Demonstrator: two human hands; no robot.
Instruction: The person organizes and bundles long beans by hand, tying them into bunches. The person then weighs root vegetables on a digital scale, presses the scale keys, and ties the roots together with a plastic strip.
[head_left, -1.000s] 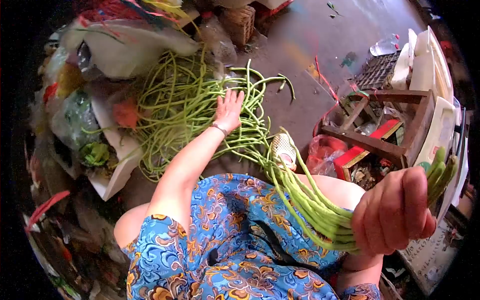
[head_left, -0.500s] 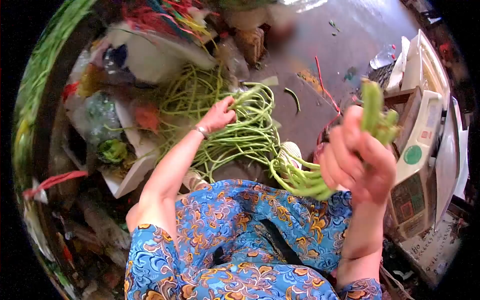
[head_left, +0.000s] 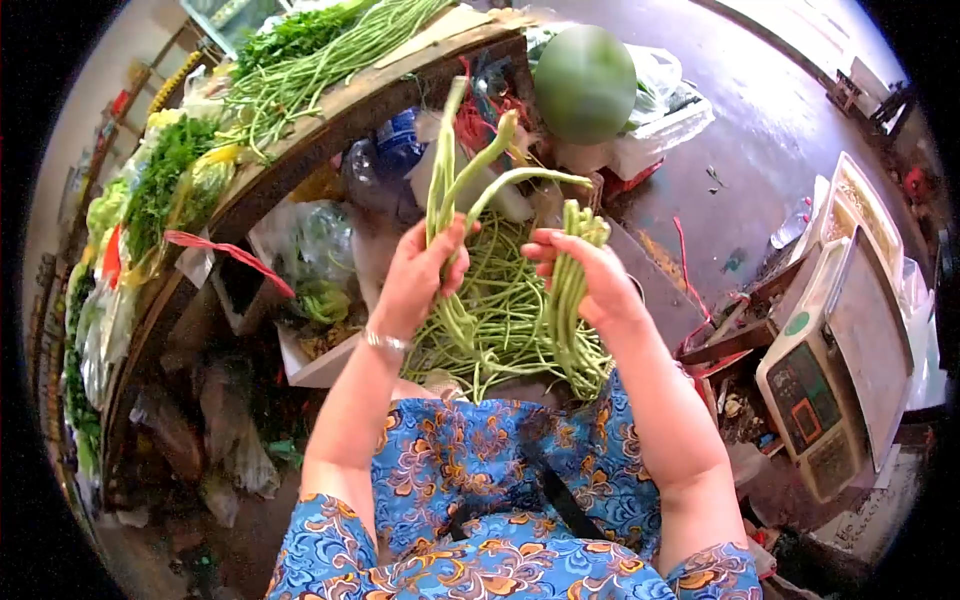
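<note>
My left hand (head_left: 420, 272) is closed around a few long green beans (head_left: 445, 180) whose ends stick up above the fingers and bend to the right. Close beside it, my right hand (head_left: 598, 280) grips a thicker bean bundle (head_left: 568, 315), its ends level near the top of the hand and its tails hanging down. Beneath both hands lies a tangled pile of long beans (head_left: 500, 340) on the floor. A bracelet circles the left wrist.
A bench edge (head_left: 300, 122) curves along the left, bearing leafy greens (head_left: 165, 180) and more long beans (head_left: 325, 65). Beyond the hands is a round green melon (head_left: 584, 85). A scale (head_left: 815, 370) stands at the right, near a red strip (head_left: 690, 270).
The view has tilted up and left, showing the bench and melon. My right hand has come inward with its bundle. My left hand has lifted from the pile holding a few beans.
</note>
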